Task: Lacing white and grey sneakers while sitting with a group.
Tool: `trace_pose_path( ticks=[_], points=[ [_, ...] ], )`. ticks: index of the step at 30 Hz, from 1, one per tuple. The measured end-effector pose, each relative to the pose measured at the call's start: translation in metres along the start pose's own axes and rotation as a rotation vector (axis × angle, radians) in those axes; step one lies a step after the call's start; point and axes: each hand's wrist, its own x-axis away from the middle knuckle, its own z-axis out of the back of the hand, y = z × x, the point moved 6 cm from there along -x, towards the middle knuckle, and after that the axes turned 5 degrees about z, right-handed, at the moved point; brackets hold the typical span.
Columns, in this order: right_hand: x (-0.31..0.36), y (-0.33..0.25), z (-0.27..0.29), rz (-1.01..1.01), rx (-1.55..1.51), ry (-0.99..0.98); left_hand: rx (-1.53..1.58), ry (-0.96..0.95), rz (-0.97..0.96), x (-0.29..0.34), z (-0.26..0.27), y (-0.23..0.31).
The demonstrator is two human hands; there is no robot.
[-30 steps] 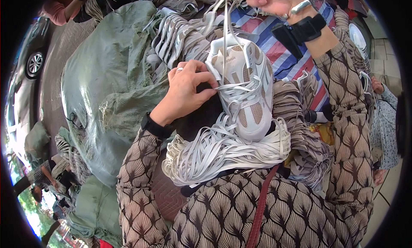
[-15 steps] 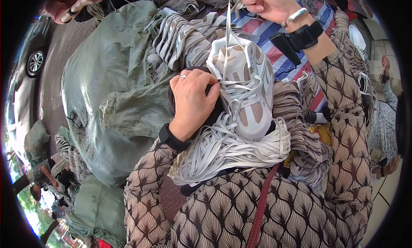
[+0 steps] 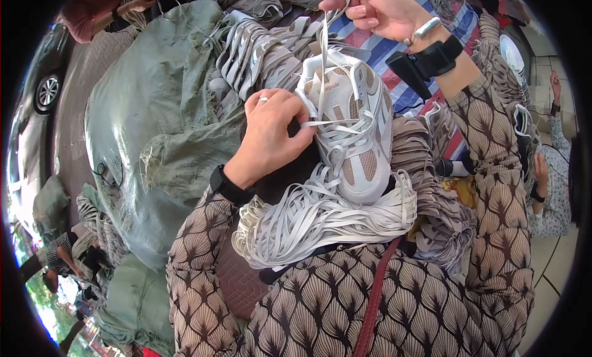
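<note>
A white and beige sneaker [image 3: 364,153] sits in front of me with its toe toward my body, partly laced. At its left side, my left hand [image 3: 271,128] is closed, thumb and forefinger pinching a flat pale shoelace [image 3: 336,122] by the eyelets. Beyond the heel, my right hand [image 3: 385,14] is raised, its fingers closed on a lace length [image 3: 324,42] stretched up from the shoe. A thick bundle of loose white laces [image 3: 314,221] lies between the toe and my lap.
A large green sack [image 3: 142,122] bulges on the left. Stacked grey shoe uppers [image 3: 259,54] lie behind the sneaker, with more uppers [image 3: 419,147] to its right. Striped sheeting [image 3: 394,61] spreads at the back. Other people's hands show at upper left [image 3: 139,4] and far right [image 3: 541,172].
My left hand has shifted slightly left and up, drawing the pinched lace away from the eyelets. My right hand stays raised with its lace, nearly in place.
</note>
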Motion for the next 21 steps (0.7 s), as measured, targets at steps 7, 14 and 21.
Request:
trace_pose_path(
  ticks=[7, 14, 21],
  points=[
    [-0.001, 0.0, 0.01, 0.033, -0.027, 0.063, -0.058, 0.142, 0.061, 0.008, 0.0, 0.005],
    [-0.002, 0.004, -0.002, 0.003, 0.028, -0.07, 0.148, -0.339, 0.004, 0.015, 0.001, 0.015],
    [-0.015, -0.024, 0.055, 0.114, -0.047, 0.067, -0.012, -0.122, 0.009, -0.005, -0.009, -0.008]
  ],
)
